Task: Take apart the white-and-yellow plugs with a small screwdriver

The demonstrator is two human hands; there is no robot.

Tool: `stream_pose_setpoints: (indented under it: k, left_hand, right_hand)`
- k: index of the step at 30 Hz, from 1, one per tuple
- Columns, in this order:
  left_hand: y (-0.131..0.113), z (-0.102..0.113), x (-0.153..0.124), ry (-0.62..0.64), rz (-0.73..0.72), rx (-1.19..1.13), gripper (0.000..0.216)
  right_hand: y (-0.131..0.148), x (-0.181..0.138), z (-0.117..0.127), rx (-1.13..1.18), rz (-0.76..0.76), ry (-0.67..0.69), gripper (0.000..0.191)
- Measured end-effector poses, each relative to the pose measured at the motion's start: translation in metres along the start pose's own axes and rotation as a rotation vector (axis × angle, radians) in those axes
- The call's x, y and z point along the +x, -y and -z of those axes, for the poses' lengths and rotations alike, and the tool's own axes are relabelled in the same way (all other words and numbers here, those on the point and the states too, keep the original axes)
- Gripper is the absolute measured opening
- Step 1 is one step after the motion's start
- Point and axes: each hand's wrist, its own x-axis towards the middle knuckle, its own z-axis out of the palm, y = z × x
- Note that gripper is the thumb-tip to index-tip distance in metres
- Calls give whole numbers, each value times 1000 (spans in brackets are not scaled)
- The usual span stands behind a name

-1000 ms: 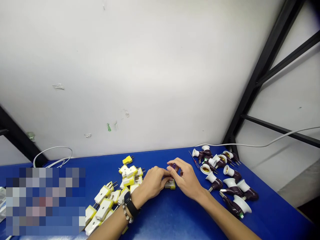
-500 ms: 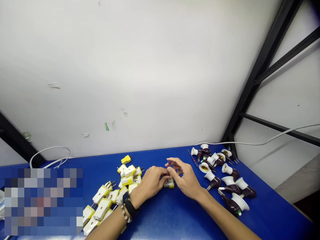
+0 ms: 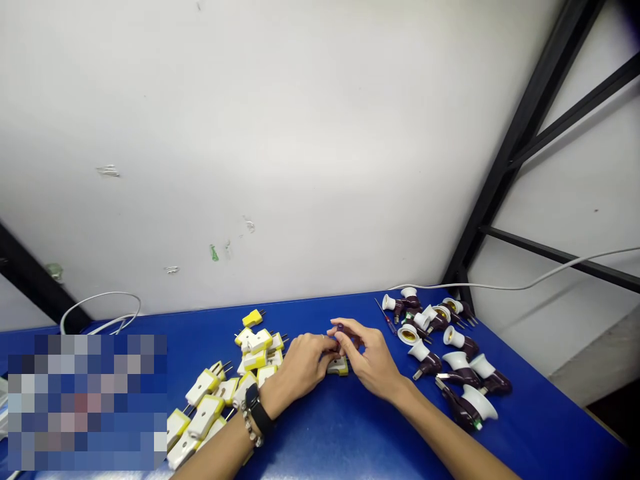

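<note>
Yellow plug (image 3: 339,367) just beside left hand (image 3: 300,368)

Small purple piece (image 3: 340,328) mostly hidden

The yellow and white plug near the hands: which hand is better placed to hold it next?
Probably the left hand: its fingers lie right beside the plug, while the right hand seems to pinch a small dark purple item.

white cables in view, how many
2: a white cable looping at the far left, and another white cable running in from the right to the lamp holders. The blurred patch may hide more.
</note>
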Motion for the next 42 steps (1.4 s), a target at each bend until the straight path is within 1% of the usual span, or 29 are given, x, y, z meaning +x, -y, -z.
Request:
stream_pose_setpoints:
  k: [3,5,7,9,11,14,17,21,22,25,27,31,33,38,42]
  left_hand:
    - [-2,1,-1,4,-1,8,21]
    - [-2,0,-1,-1,-1,1,19]
    - [-1,-1,-1,-2,4,10,18]
    - [2,-3,0,3,11,32,20]
    - [4,-3,1,15,16,51,21]
    - [5,-4,1,38,12,64,23]
    - [4,-4,0,54,12,92,23]
    - [2,-3,0,75,13,126,24]
    - [1,-2,-1,80,11,131,24]
    - [0,-1,-1,88,8,142,25]
    - [-1,-1,-1,91,10,149,25]
    - [0,-2,-1,96,16,163,26]
    - [0,-2,-1,97,13,163,26]
    - [-1,-2,-3,99,0,161,26]
    - [-1,-2,-3,96,-5,156,25]
  right_hand:
    - [-2,0,0,-96,26,-54,12]
    - [-2,0,0,-121,31,-87,10]
    - [-2,0,0,-100,24,-82,12]
    - [-2,0,0,-75,22,-48,22]
    - [-2,0,0,-70,34,-29,25]
    - [-4,0,0,-106,51,-80,18]
    - [-6,0,-1,-123,44,-130,16]
    - [-5,-1,0,-106,77,-86,21]
    - [-5,-1,0,-110,89,-78,20]
    - [-4,-1,-1,-135,101,-107,14]
    - [-4,-1,-1,-139,97,-132,13]
    - [-5,0,0,-123,109,-101,21]
    - [-5,1,1,-125,118,-94,20]
    - [-7,1,0,-147,119,-164,15]
    - [-9,0,1,-137,129,-112,20]
